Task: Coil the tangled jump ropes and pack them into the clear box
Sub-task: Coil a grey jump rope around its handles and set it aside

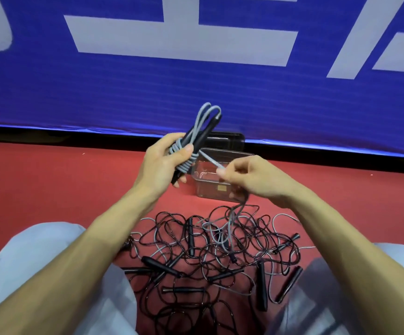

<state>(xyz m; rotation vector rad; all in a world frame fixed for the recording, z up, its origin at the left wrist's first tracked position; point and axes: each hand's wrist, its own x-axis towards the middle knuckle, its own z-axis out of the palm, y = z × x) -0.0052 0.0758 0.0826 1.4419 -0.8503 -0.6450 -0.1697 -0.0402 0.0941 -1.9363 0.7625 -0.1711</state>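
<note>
nearest, the tangled jump ropes (210,257) lie heaped on the red floor just in front of the clear box (210,189). above the box's left edge, the left hand (164,163) grips a coiled grey rope (187,163) and its black handles. over the box, the right hand (247,176) pinches a strand leading off that coil. behind the box hangs a blue banner (268,97).

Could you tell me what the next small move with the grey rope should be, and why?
Probably the right hand should carry the pinched grey cord once more round the bundle of black handles and grey loops that the left hand holds: turns already bind it, yet slack trails to the tangled pile of ropes.
</note>
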